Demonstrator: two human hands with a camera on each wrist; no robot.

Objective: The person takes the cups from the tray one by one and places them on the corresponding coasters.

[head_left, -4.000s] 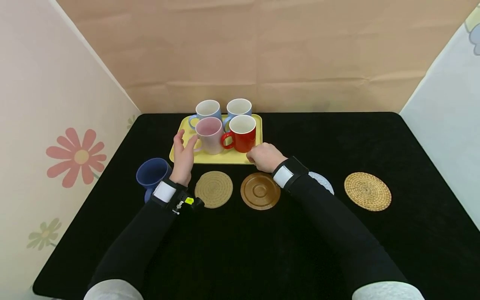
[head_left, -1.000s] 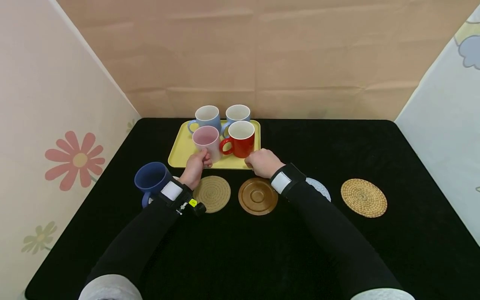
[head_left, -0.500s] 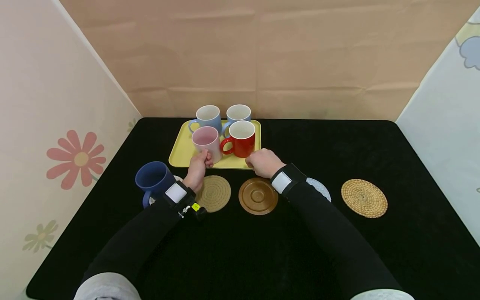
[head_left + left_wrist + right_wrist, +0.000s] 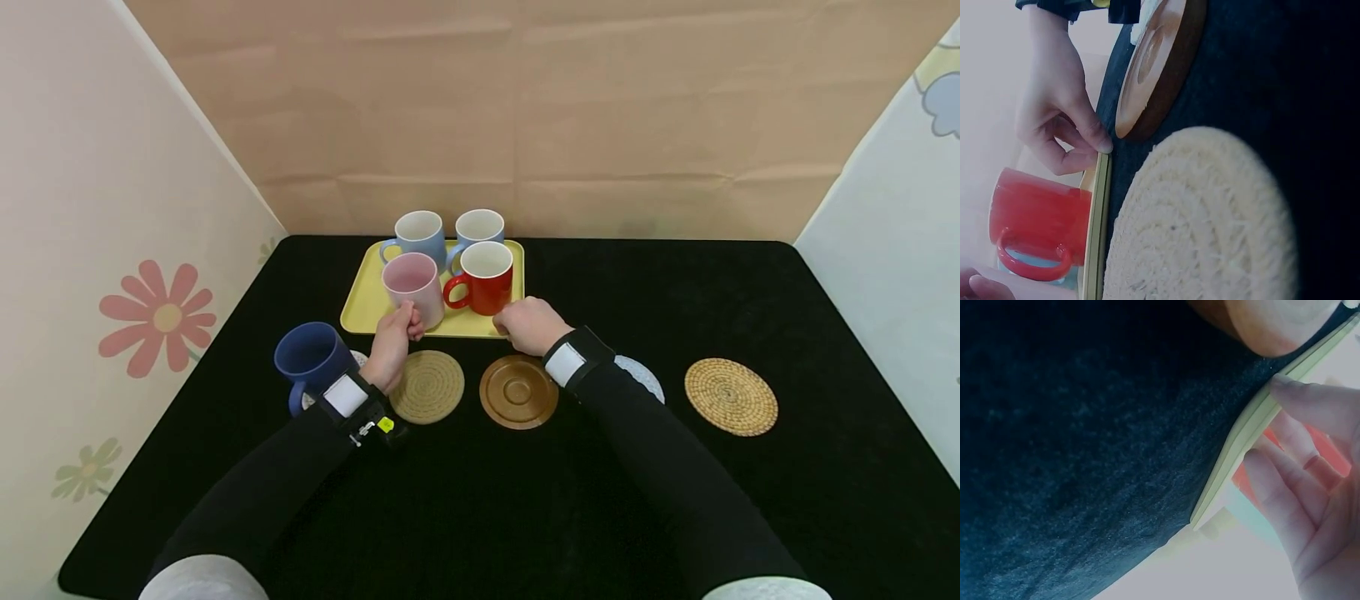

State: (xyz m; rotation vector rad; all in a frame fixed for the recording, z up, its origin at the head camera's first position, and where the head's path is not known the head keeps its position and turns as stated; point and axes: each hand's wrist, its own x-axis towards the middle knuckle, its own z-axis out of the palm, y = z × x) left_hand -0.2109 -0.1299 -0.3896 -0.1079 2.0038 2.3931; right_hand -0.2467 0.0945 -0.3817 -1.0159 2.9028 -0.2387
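Note:
My left hand [image 4: 392, 346] grips the pink mug [image 4: 426, 302] at its near side, where the handle is hidden by the fingers. The mug stands at the front left of a yellow tray [image 4: 363, 305]. With thumb and fingers, my right hand [image 4: 532, 325] pinches the tray's front right rim, seen closely in the right wrist view. Beside the pink mug stands a red mug [image 4: 492, 292], its handle pointing left. Behind them on the tray are two light blue mugs, the left one [image 4: 429, 247] and the right one [image 4: 471, 236], both white inside.
A dark blue mug [image 4: 318, 371] sits on a mostly hidden pale coaster, left of my left wrist. Along the row lie a beige woven coaster [image 4: 427, 387], a brown wooden coaster [image 4: 517, 396], a whitish coaster [image 4: 642, 380] partly under my right arm, and a round straw coaster [image 4: 731, 396].
Four seconds ago my left hand was spread beside the pink mug; since then it has closed at the mug's handle. The mug has shifted slightly left and nearer. My right hand stays on the tray rim.

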